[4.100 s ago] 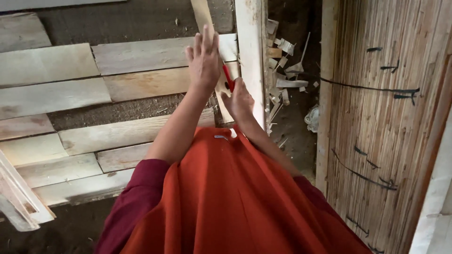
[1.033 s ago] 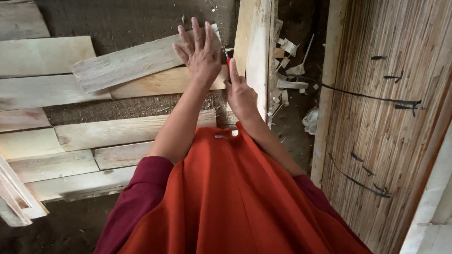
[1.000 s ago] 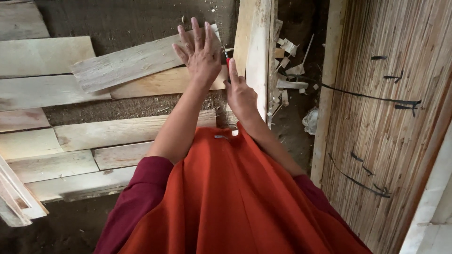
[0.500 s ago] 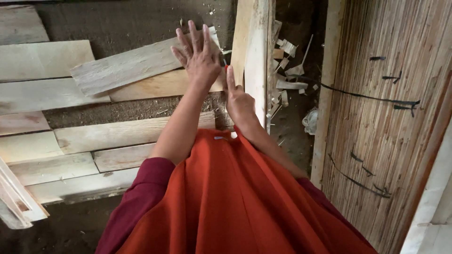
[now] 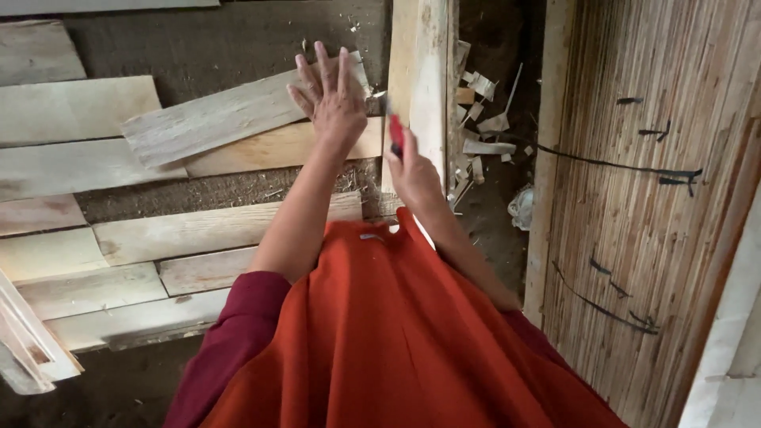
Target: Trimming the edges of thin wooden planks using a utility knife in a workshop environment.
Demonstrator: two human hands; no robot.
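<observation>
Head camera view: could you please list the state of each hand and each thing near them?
Left hand: open, fingers spread, flat on the short plank.
Right hand: closed around the red-handled tool.
Red-handled tool: gripped, its working end hidden.
Short plank: lying tilted across other boards.
Upright post: standing, rough-edged.

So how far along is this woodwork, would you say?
Done: pale chips and offcuts already lie on the ground beside the upright plank. In hand: the left hand presses flat on a loose grey board, while the right hand holds a red-handled tool. Left: many boards lie loose and unjoined.
</observation>
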